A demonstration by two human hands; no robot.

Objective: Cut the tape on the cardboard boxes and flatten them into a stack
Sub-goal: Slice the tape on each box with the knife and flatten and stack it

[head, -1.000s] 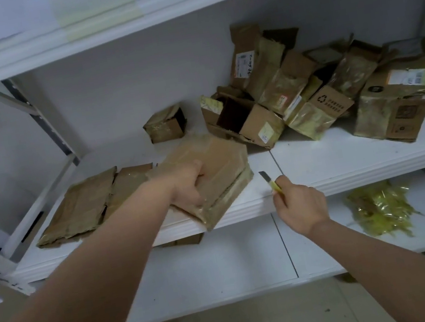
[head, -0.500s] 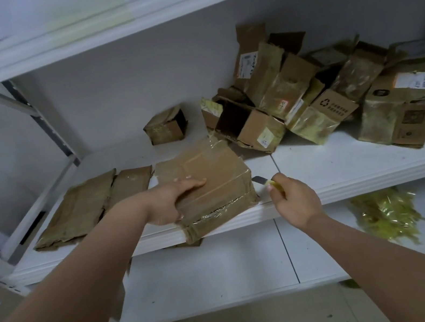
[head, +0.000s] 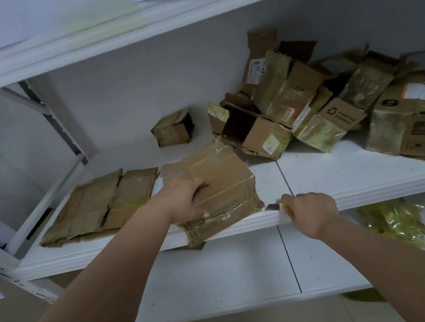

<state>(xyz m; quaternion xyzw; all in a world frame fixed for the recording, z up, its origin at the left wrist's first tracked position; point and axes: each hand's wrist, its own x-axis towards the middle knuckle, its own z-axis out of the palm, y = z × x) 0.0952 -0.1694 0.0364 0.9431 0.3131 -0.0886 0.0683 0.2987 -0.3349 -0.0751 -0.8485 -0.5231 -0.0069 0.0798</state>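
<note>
Since approx 1 s ago the brown tape-wrapped cardboard box (head: 217,188) has gone from tilted up off the shelf to lying flat at the front edge of the white metal shelf (head: 350,173), its near corner overhanging the lip, and the blade has swung in from pointing up to pointing sideways at the box. Left hand (head: 184,201) grips the box's left side, fingers over the top, thumb on the near face, pinning it down. Right hand (head: 312,212) is closed round a small utility knife (head: 276,206) w/ a yellowish handle; blade tip sits just beside the box's near right corner, contact can't be told through motion blur. Step in hand, by my read: starting the tape cut on this box, approx at the shiny taped front seam. Next move prob needs the blade run along that seam, shallow, away from the left thumb, w/ the box held steady. Flattened brown cardboard pieces (head: 100,206) lie to the left as the stack; a heap of uncut brown boxes (head: 337,102) waits at right, so plenty remains.
</note>
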